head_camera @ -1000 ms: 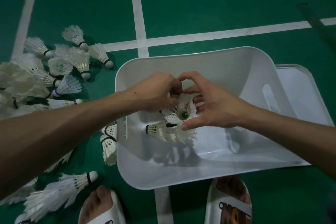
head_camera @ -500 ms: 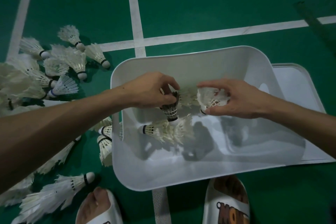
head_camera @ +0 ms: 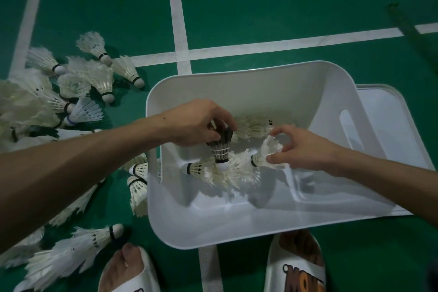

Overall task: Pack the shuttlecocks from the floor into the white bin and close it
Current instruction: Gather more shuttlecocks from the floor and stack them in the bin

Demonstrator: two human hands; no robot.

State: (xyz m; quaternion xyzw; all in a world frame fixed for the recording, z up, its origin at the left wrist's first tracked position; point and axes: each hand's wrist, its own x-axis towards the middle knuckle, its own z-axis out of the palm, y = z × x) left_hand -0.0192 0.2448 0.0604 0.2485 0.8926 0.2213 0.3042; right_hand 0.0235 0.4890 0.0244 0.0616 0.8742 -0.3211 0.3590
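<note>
The white bin (head_camera: 213, 227) stands open on the green floor. Over its left half my left hand (head_camera: 196, 123) pinches a shaded shuttlecock (head_camera: 221, 149) by its feathers, cork pointing down. To the right of it my right hand (head_camera: 301, 147) holds a white shuttlecock (head_camera: 263, 156) by the feather skirt, low in the bin. Several more shuttlecocks (head_camera: 227, 170) lie on the bin's bottom under both hands. A heap of loose shuttlecocks (head_camera: 78, 85) covers the floor left of the bin.
The bin's flat white lid (head_camera: 391, 125) lies on the floor behind the bin's right side. My two feet in white slippers (head_camera: 296, 272) stand just in front of the bin. More shuttlecocks (head_camera: 71, 251) lie at the lower left. White court lines cross the floor.
My hands moved apart, each with a shuttlecock. The right hand has lowered its shuttlecock toward the bin's bottom; the left one has barely shifted.
</note>
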